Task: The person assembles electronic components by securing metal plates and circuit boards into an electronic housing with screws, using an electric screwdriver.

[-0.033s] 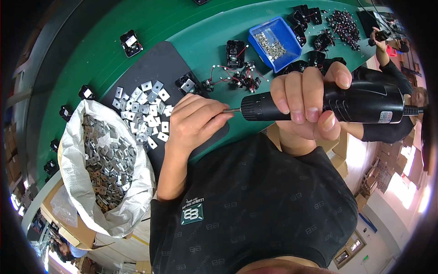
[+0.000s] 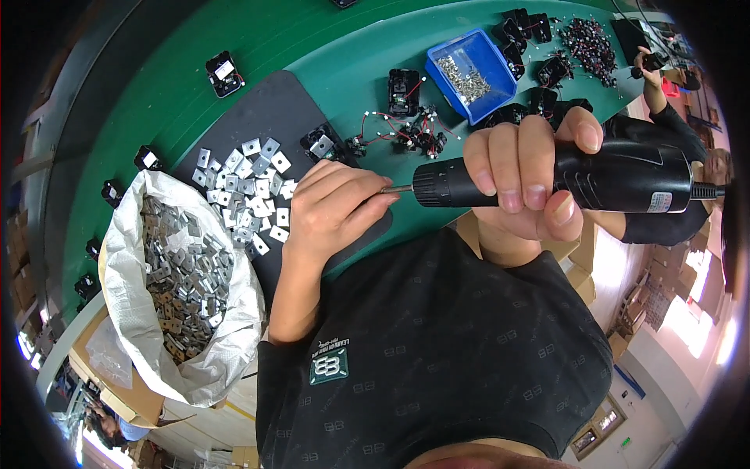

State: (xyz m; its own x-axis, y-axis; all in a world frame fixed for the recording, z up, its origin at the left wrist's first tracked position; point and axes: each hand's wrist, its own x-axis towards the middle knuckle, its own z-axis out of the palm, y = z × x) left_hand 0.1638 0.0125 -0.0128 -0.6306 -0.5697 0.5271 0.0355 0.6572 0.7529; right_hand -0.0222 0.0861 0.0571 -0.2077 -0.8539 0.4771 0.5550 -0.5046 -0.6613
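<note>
My right hand (image 2: 523,168) is wrapped round the body of a black electric screwdriver (image 2: 625,176), held level with its bit pointing left. At the bit's tip, the thumb and fingers of my left hand (image 2: 336,205) pinch together. Whether a small screw also sits between those fingers is hidden. Just beyond my left hand, a black plastic housing (image 2: 307,141) with a metal plate in it lies at the edge of a dark grey mat (image 2: 273,94). Loose square metal plates (image 2: 250,187), each with a hole, are heaped on the mat.
A white woven sack (image 2: 129,258) full of metal plates stands at the left. A blue bin (image 2: 500,90) holds screws. Black housings (image 2: 404,90) with red wires lie on the green bench, and another housing (image 2: 224,74) sits farther back. A co-worker (image 2: 676,133) is at the right.
</note>
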